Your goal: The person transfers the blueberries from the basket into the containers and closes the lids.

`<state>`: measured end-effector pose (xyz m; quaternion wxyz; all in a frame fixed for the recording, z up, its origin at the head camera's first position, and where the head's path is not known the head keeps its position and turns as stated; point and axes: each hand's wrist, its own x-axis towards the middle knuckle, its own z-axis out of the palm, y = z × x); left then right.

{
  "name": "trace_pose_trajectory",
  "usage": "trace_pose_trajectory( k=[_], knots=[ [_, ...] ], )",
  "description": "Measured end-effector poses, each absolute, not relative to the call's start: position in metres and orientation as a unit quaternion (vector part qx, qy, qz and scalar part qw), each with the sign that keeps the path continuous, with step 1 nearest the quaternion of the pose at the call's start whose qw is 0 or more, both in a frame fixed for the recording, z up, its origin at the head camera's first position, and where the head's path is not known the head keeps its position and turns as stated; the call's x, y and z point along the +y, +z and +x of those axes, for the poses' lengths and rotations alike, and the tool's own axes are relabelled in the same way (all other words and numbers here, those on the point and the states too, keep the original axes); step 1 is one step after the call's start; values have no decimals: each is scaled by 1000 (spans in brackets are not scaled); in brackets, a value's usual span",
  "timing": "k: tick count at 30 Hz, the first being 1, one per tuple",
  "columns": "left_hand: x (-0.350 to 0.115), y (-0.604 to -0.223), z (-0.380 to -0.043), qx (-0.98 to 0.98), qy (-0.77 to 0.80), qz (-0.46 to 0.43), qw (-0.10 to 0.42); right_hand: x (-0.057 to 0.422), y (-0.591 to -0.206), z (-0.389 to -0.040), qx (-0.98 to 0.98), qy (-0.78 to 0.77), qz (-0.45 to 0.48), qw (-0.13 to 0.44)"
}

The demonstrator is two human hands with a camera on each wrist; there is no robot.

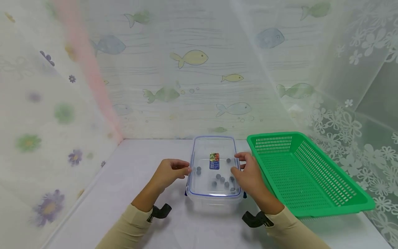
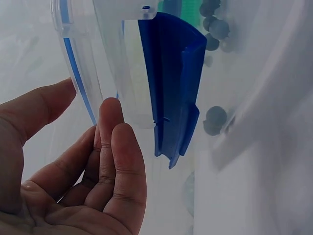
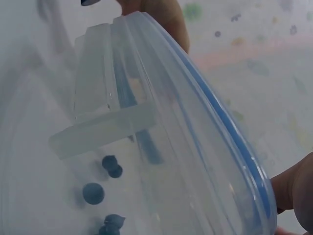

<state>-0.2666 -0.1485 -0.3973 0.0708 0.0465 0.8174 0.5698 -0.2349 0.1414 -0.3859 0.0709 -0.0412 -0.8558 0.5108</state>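
A clear plastic food container (image 1: 214, 206) stands on the table, covered by a clear lid (image 1: 203, 147) with a blue seal and a small printed label. Through the plastic show several dark round blueberries (image 1: 218, 176), also seen as blueberries (image 3: 93, 193) in the right wrist view. My left hand (image 1: 168, 173) pinches the lid's left edge, its thumb by the blue seal. On the opposite edge, my right hand (image 1: 249, 173) grips the lid between thumb and fingers. A blue side latch (image 2: 173, 88) hangs unfastened in the left wrist view.
To the right of the container stands a green plastic basket (image 1: 311, 207) with slotted walls. A white cloth covers the table (image 1: 133, 193). Patterned sheer curtains (image 1: 192, 34) enclose the back and both sides.
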Motion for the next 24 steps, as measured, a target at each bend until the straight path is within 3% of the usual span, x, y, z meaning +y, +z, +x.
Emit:
trace_pose_trajectory(
  k=[24],
  knots=[
    [-143, -403, -266, 838, 539, 30, 82, 141, -397, -242, -869, 490, -63, 33]
  ],
)
